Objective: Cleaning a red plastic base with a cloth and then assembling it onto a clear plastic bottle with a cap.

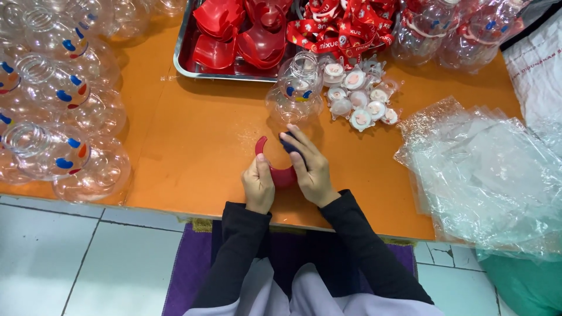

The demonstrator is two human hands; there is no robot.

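Both hands meet over the front of the orange table (193, 146). My left hand (258, 186) and my right hand (310, 167) hold one curved red plastic piece (274, 170) between them; its free end arcs up to the left. A small dark part sits under my right fingers, mostly hidden. Just beyond the hands stands a clear round plastic bottle (295, 93) with blue, yellow and red face marks.
A metal tray (186, 58) at the back holds red plastic pieces and red printed ribbons. Small white round caps (358, 96) lie right of the bottle. Several clear bottles (52, 117) crowd the left. Clear plastic bags (486, 169) pile on the right.
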